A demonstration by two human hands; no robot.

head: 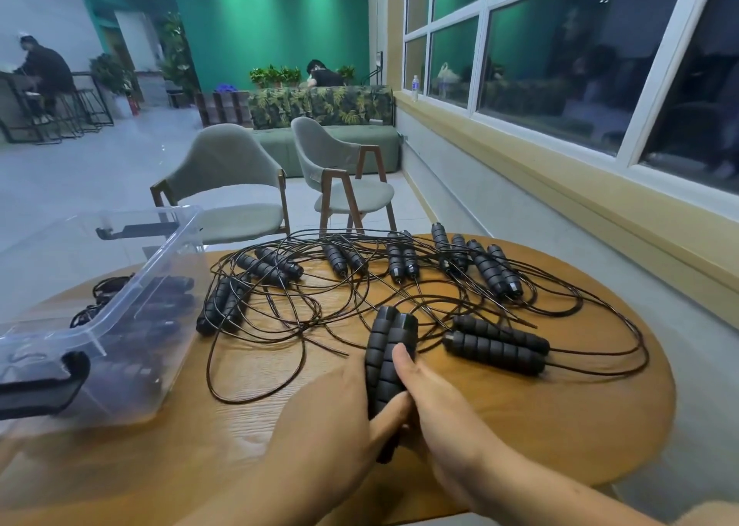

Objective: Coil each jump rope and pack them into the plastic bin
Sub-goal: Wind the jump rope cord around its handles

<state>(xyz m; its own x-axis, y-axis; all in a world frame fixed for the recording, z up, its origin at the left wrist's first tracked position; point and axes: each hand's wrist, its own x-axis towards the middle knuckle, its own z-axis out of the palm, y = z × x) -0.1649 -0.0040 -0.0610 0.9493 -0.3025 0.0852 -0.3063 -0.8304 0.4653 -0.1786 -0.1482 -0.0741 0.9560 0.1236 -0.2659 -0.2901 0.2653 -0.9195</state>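
Note:
Several black jump ropes with ribbed foam handles lie tangled across the round wooden table. Both hands hold one pair of handles side by side near the table's middle. My left hand grips them from the left. My right hand grips them from the right, thumb on top. Another pair of handles lies just right of them. The clear plastic bin stands at the left, tilted, with several coiled ropes inside.
Thin black cords loop loosely over the table's middle and right edge. More handle pairs lie along the far side. Two grey chairs stand behind the table. A windowed wall runs along the right.

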